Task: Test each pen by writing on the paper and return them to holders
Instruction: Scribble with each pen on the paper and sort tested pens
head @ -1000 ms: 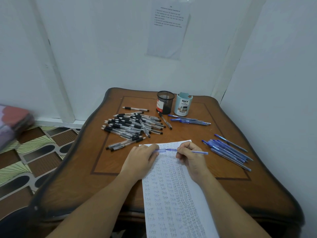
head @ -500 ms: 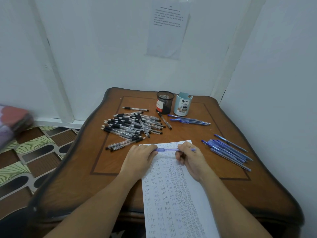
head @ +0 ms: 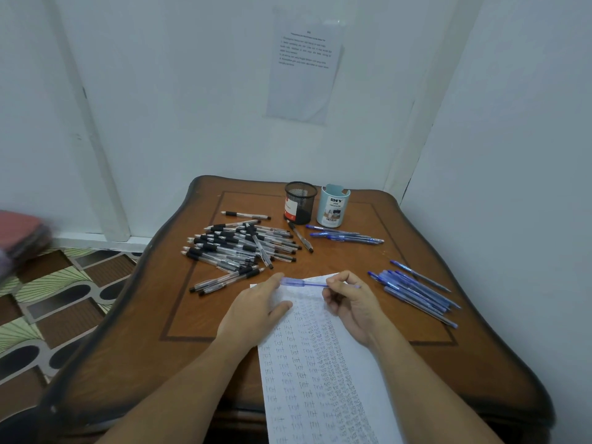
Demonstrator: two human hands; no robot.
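A blue pen [head: 307, 283] lies level over the top edge of the written paper [head: 320, 379]. My left hand [head: 256, 307] pinches its capped end and my right hand [head: 352, 302] grips its other end. A pile of black pens [head: 243, 246] lies left of centre. Blue pens lie in one group at the right [head: 416, 291] and another near the holders [head: 346, 236]. A black mesh holder [head: 300, 202] and a pale blue holder [head: 333, 205] stand at the back of the table; I see no pens sticking out of them.
The wooden table [head: 352, 257] stands in a corner, with white walls behind and to the right. A printed sheet [head: 304, 65] is taped to the back wall. Patterned floor [head: 57, 299] lies to the left.
My right hand has slid left along the blue pen toward my left hand, so less of the pen sticks out past it. The left hand has stayed at the capped end.
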